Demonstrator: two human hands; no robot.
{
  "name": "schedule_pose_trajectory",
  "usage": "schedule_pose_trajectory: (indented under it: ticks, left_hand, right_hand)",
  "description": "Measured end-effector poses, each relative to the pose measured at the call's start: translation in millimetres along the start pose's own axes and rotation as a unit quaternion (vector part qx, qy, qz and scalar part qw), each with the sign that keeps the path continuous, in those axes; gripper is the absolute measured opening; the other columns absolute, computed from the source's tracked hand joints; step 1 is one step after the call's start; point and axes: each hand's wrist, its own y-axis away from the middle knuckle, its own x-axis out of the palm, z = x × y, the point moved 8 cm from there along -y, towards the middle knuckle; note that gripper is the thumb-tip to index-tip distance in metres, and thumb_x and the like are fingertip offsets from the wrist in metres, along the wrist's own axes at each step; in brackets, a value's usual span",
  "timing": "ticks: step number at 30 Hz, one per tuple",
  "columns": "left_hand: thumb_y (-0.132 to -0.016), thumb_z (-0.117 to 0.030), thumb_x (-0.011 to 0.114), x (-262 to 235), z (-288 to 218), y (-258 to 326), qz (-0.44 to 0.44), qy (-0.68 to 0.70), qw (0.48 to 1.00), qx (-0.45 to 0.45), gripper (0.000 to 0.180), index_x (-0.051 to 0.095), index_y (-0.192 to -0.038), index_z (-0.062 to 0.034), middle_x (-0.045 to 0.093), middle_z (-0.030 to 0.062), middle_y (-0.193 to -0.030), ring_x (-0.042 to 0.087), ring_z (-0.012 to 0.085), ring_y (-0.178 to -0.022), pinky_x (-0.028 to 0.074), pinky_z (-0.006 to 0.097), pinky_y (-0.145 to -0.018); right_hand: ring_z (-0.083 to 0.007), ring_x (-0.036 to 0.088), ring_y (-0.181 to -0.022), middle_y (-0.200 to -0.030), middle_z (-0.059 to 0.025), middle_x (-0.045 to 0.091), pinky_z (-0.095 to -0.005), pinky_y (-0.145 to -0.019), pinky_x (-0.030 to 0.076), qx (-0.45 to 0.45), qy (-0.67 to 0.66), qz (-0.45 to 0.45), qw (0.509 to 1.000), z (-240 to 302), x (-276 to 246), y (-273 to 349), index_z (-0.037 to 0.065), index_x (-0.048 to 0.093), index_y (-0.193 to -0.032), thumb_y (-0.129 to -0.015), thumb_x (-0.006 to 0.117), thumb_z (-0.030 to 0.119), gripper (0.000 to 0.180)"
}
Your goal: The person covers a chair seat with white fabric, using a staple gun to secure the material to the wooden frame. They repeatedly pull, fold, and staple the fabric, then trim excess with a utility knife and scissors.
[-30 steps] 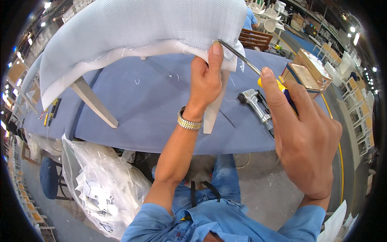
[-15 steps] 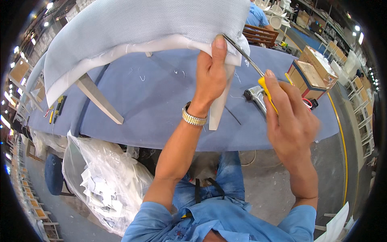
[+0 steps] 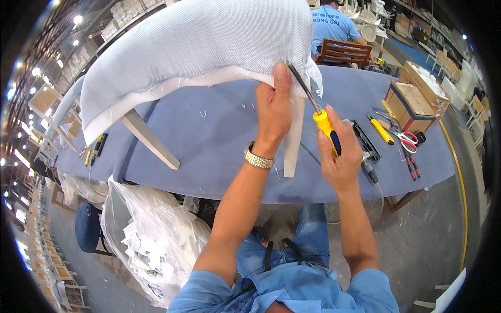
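A chair (image 3: pixel 198 47) with light grey woven fabric over white padding stands before me on pale wooden legs. My left hand (image 3: pixel 274 112) is closed on the padded fabric edge near its right corner, thumb on the outside; its other fingertips are hidden behind the edge. Wrapped in my right hand (image 3: pixel 342 161) is a screwdriver (image 3: pixel 324 128) with a yellow and dark blue handle. Its metal shaft slants up and left, and the tip meets the fabric just beside my left thumb. Loose threads and a frayed flap hang at that corner.
The chair stands on a blue-grey padded table (image 3: pixel 224 146). Right of my hands lie a black staple gun (image 3: pixel 365 138), a yellow utility knife (image 3: pixel 381 130), scissors (image 3: pixel 408 142) and a wooden box (image 3: pixel 412 104). Below left is a plastic bag of scraps (image 3: pixel 146 240). A co-worker (image 3: pixel 336 23) sits beyond.
My right hand has come left, closer to my left hand, and the screwdriver now stands steeper. My left hand keeps its hold on the edge. The whole view has shifted, uncovering the tools at right.
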Motion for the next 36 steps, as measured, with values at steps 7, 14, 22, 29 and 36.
schedule_pose_trajectory:
  ticks: [7, 14, 22, 29, 36]
  left_hand:
    - [-0.109, -0.047, 0.033, 8, -6, 1, 0.051, -0.045, 0.997, 0.019, 0.060, 0.063, -0.094, 0.0026, 0.069, 0.0104, -0.083, 0.065, 0.0141, -0.074, 0.053, 0.029, -0.069]
    - [-0.109, -0.046, 0.033, 11, -13, 1, 0.037, -0.039, 0.998, 0.019, 0.058, 0.064, -0.094, 0.0007, 0.067, 0.0050, -0.082, 0.059, 0.0089, -0.073, 0.047, 0.025, -0.065]
    - [-0.108, -0.051, 0.031, 8, -7, 3, 0.047, -0.039, 0.998, -0.020, 0.063, 0.065, -0.094, 0.0003, 0.067, 0.0049, -0.082, 0.059, 0.0091, -0.076, 0.047, 0.026, -0.067]
    - [-0.108, -0.052, 0.031, 11, -11, 4, 0.016, -0.043, 0.999, 0.002, 0.066, 0.066, -0.088, 0.0001, 0.067, 0.0051, -0.078, 0.061, 0.0106, -0.073, 0.048, 0.027, -0.066]
    - [-0.108, -0.051, 0.030, 10, -16, 4, 0.031, -0.078, 0.996, 0.005, 0.067, 0.067, -0.085, 0.0003, 0.066, 0.0044, -0.075, 0.059, 0.0092, -0.069, 0.046, 0.026, -0.062]
  right_hand:
    - [-0.0280, 0.066, -0.079, -0.095, -0.0143, 0.067, -0.0357, -0.069, 0.053, 0.050, 0.063, 0.063, 0.995, 17, -21, -9, 0.009, 0.060, -0.136, -0.091, 0.068, 0.008, 0.046]
    - [-0.0215, 0.065, -0.076, -0.099, -0.0132, 0.069, -0.0334, -0.067, 0.053, 0.081, -0.033, 0.068, 0.994, 9, -13, -9, 0.006, 0.058, -0.137, -0.094, 0.065, 0.010, 0.044]
    - [-0.0021, 0.047, -0.049, -0.102, -0.0086, 0.070, -0.0173, -0.043, 0.037, 0.274, -0.330, 0.152, 0.891, -22, 7, 4, 0.005, 0.051, -0.143, -0.105, 0.049, 0.028, 0.044]
    - [-0.0025, 0.047, -0.049, -0.102, -0.0086, 0.070, -0.0176, -0.044, 0.037, 0.260, -0.253, 0.145, 0.920, -13, -4, 6, 0.006, 0.052, -0.143, -0.106, 0.049, 0.029, 0.043]
    - [-0.0032, 0.049, -0.048, -0.103, -0.0090, 0.070, -0.0179, -0.041, 0.037, 0.326, -0.356, 0.153, 0.862, -8, 5, 10, 0.006, 0.051, -0.142, -0.107, 0.045, 0.030, 0.043]
